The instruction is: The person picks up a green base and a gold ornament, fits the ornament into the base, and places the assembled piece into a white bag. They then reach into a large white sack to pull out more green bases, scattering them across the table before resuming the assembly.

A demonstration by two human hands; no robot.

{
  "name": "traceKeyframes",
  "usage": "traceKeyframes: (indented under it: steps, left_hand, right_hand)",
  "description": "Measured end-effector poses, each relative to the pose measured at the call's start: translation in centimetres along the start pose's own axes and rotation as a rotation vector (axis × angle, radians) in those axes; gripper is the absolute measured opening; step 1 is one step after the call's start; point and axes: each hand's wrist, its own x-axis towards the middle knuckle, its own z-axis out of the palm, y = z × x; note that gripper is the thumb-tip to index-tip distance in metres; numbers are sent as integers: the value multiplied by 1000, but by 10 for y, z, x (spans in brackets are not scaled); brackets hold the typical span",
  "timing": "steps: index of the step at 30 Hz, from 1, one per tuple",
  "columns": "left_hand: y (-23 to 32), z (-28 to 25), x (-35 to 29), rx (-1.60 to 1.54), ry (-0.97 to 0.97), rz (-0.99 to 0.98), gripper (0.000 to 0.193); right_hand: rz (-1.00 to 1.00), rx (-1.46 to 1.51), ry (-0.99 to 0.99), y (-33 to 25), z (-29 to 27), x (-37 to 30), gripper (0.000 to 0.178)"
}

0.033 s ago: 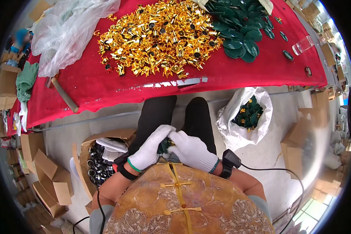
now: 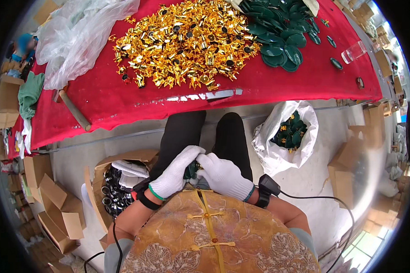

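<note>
Both of my hands wear white knit gloves and meet over my lap, close to my body. My left hand (image 2: 176,171) is closed round a dark green disc (image 2: 192,170), its fingers curled over the far side. From the other side my right hand (image 2: 224,174) is closed on the same disc, thumb and fingertips pressed in near a small gold-coloured part (image 2: 198,166). The gloves cover most of the disc, so how the gold part sits on it cannot be made out. Both wrists carry black straps.
The red-covered table (image 2: 136,105) ahead bears a heap of gold-coloured fittings (image 2: 182,45), green discs (image 2: 273,50), clear plastic (image 2: 73,45) and a wooden-handled hammer (image 2: 75,110). A white sack (image 2: 278,159) of green-and-gold pieces stands right; a carton (image 2: 95,191) with black-and-silver rings sits left.
</note>
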Motion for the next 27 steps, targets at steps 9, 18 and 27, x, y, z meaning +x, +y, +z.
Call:
traceKeyframes:
  steps: [9,18,27]
  left_hand:
    - [-26,-5,28,472,75,233,24]
    - [-38,-18,52,267,50,218,28]
    - [-41,-23,51,129,56,29,27]
  right_hand:
    - [527,805,-70,29,18,15,16]
    - [325,254,-77,25,2,10,31]
    - [-11,-165,263,58,53,12,27]
